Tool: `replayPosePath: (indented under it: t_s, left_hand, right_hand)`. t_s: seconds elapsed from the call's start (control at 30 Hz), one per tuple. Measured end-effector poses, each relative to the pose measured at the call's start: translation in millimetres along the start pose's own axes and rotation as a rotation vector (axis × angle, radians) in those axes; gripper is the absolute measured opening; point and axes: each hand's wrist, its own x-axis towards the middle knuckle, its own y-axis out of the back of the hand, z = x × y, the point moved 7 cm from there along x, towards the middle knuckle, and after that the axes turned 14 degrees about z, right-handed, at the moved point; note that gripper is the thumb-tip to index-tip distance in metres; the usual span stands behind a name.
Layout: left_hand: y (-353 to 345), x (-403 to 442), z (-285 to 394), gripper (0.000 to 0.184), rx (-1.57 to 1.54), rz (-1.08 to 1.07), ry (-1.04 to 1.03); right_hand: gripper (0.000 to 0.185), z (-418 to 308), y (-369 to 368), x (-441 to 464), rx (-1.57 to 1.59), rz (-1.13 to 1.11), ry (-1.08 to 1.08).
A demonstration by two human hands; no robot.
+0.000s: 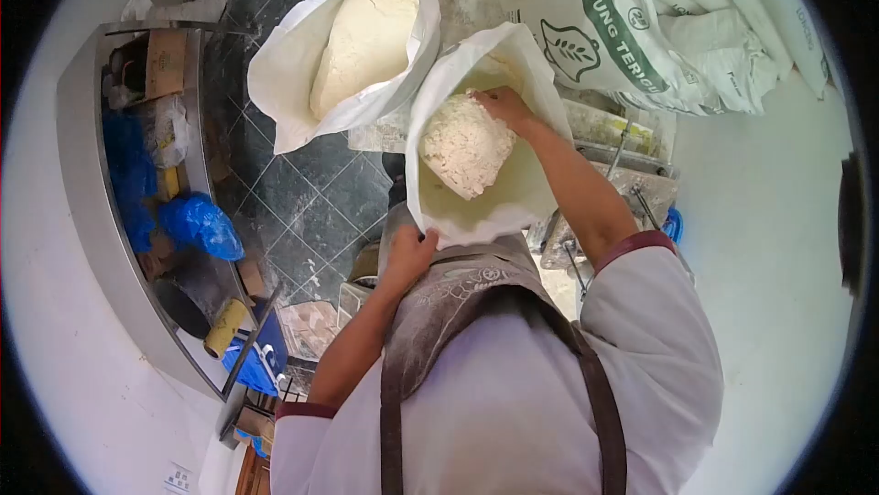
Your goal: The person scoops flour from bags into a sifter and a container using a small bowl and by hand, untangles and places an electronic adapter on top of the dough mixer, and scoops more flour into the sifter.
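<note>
My left hand (407, 252) grips the near rim of an open white sack (548, 142) with its fingers closed. Inside the sack's mouth, my right hand (504, 110) is closed at the upper right edge of a heaped mound of flour (465, 145). The mound is crumbly on top with a straight-sided lower end; whatever carries it is hidden under the flour. Up and to the left stands a second open sack (275, 97), its mouth filled with a smooth pile of pale flour (371, 32).
Printed flour sacks (595, 32) are stacked at upper right. A metal-edged shelf (87, 129) on the left holds a blue plastic bag (201, 225) and cardboard. Dark floor tiles (298, 197) are dusted with flour. White walls stand on both sides.
</note>
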Motion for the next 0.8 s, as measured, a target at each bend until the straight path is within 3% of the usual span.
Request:
replayPosePath:
  t_s: [0.1, 0.23, 0.33, 0.47, 0.53, 0.67, 0.73, 0.8]
  left_hand:
    - [13.5, -9.4, 40.1, 0.035, -0.101, 0.045, -0.172]
    - [10.9, -9.7, 21.0, 0.031, -0.239, -0.001, -0.144]
    - [7.1, 3.4, 3.3, 0.034, -0.143, -0.018, -0.042]
    - [18.0, -0.8, 26.9, 0.033, -0.093, 0.004, -0.216]
    - [19.8, -6.6, 27.9, 0.029, -0.11, -0.236, -0.054]
    - [50.8, 0.1, 11.0, 0.025, -0.255, -0.278, -0.15]
    - [88.5, 9.8, -0.2, 0.023, -0.511, -0.124, -0.159]
    - [120.8, 16.1, -13.9, 0.022, -0.519, -0.081, -0.164]
  right_hand:
    - [0.055, -5.5, 7.9, 7.1, 0.043, 0.001, -0.015]
    - [0.057, -3.3, 20.3, -14.5, 0.216, 0.131, -0.07]
    - [0.057, 17.6, 20.1, -15.6, 0.27, 0.075, -0.191]
    - [0.056, -10.7, 52.9, -68.8, 0.33, 0.168, -0.197]
    - [0.058, -0.9, 54.2, -78.0, 0.505, 0.23, -0.209]
    - [0.057, 1.1, 70.1, -113.5, 0.55, 0.472, -0.09]
    - [0.061, 10.4, 68.3, -127.9, 0.58, 0.446, -0.204]
    - [0.06, 8.3, 67.5, -149.1, 0.672, 0.475, -0.269]
